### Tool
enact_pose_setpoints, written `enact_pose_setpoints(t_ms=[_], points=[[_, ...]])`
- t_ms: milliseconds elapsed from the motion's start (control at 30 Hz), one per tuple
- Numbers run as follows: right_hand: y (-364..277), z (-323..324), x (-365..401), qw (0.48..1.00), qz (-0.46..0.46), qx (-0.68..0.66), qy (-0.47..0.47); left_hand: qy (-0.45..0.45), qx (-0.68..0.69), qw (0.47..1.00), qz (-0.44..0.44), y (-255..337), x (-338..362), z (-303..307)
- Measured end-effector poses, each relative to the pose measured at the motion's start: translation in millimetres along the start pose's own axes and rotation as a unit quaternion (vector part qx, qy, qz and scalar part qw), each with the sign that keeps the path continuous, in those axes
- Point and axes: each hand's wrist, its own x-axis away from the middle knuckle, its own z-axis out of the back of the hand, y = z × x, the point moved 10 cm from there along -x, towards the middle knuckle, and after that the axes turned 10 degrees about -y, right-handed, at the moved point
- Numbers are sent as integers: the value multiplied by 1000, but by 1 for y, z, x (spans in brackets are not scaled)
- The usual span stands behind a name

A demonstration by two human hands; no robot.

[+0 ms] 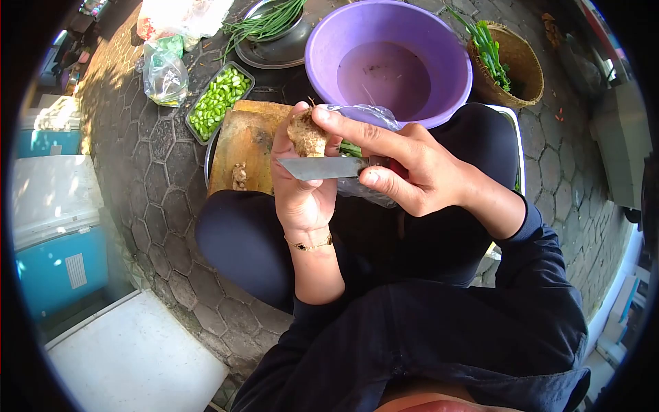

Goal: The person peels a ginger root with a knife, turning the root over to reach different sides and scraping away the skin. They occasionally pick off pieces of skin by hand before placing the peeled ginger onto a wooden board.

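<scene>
The left hand (302, 198) was closed round a knobbly brown root (306, 136), pinching it between thumb and fingers at the middle of the view. The right hand (412, 165) was wrapped tight on the handle of a steel-bladed knife (322, 167). Its forefinger stretched across the top of the root. The flat blade pointed toward nine o'clock and lay against the left palm, just under the root.

Directly behind both hands, a crumpled clear plastic bag (371, 115) hid whatever lay between them and the round purple plastic basin (329, 34) at twelve o'clock, which held shallow water. At two o'clock stood a woven brown basket (527, 65) with green leaves in it.

At ten o'clock a worn wooden chopping board (250, 137) lay partly behind the left hand, with a small pale root scrap (239, 176) near its lower edge. Touching the board's far corner was a rectangular clear tray (220, 101) of cut green pieces. A round metal dish (274, 55) of long thin green stalks (264, 24) sat at eleven o'clock, just beside the basin. Knotted clear plastic bags (165, 72) lay beyond the tray.

At eight o'clock, well apart on the hexagonal paving, stood a blue and white plastic box (51, 268). It bore a pale ribbed patch, perhaps a label, too small to read. A flat white board (137, 357) lay at seven o'clock.
</scene>
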Motion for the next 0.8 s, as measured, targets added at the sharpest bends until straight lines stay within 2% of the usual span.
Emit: enact_pose_setpoints(t_ms=[100,300,367,467,600,667,800], points=[[2,-5,-1,998,-29,-52,-32,-24,6,1000,-12,3,-1,-5],[-5,-3,-2,999,28,-22,-13,-13,5,1000,-2,4,3,1],[-6,-6,-3,998,-9,-28,-48,-9,3,1000,1,4,4,1],[-4,-4,-2,1000,-1,8,-23,-2,-1,1000,2,3,4,2],[-3,-3,-2,999,-26,-14,-37,-2,-11,1000,-3,4,3,2],[0,-4,-1,997,-44,49,-44,3,-13,1000,-2,4,4,2],[0,-2,-3,996,-39,70,-35,-14,-28,999,-16,6,3,1]])
